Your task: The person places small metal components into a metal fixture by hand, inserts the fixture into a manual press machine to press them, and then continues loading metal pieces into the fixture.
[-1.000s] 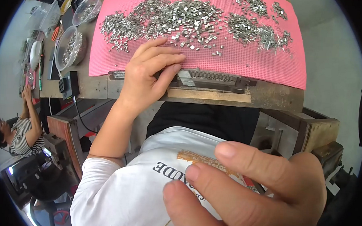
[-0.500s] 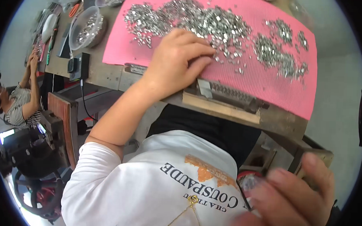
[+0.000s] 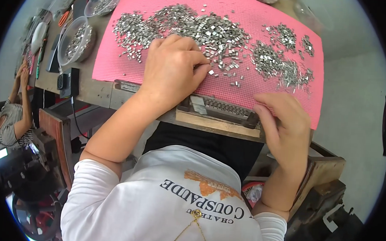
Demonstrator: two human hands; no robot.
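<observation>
Many small shiny metal pieces (image 3: 218, 33) lie in a wide heap on a pink ribbed mat (image 3: 241, 90). At the near edge of this heap rests my left hand (image 3: 171, 68), fingers curled and thumb and forefinger pinched together; whatever they hold, if anything, is too small to make out. Below it, along the bench edge, sits a dark metal fixture (image 3: 226, 108) with a toothed row and a wooden strip (image 3: 216, 121) in front. By the fixture's right end is my right hand (image 3: 285, 120), forefinger and thumb tips slightly apart, with nothing visible between them.
Smaller piles of metal pieces (image 3: 266, 59) lie at the mat's right. Clear plastic tubs (image 3: 78, 42) of metal parts and a black box (image 3: 69, 83) with a cable stand left. A co-worker in a striped shirt (image 3: 14, 121) sits at far left, beside a machine with a handwheel (image 3: 36, 217).
My right hand has moved from close in front at the lower right up to the fixture's right end. My left hand stays at the heap's edge. The whole view has shifted slightly.
</observation>
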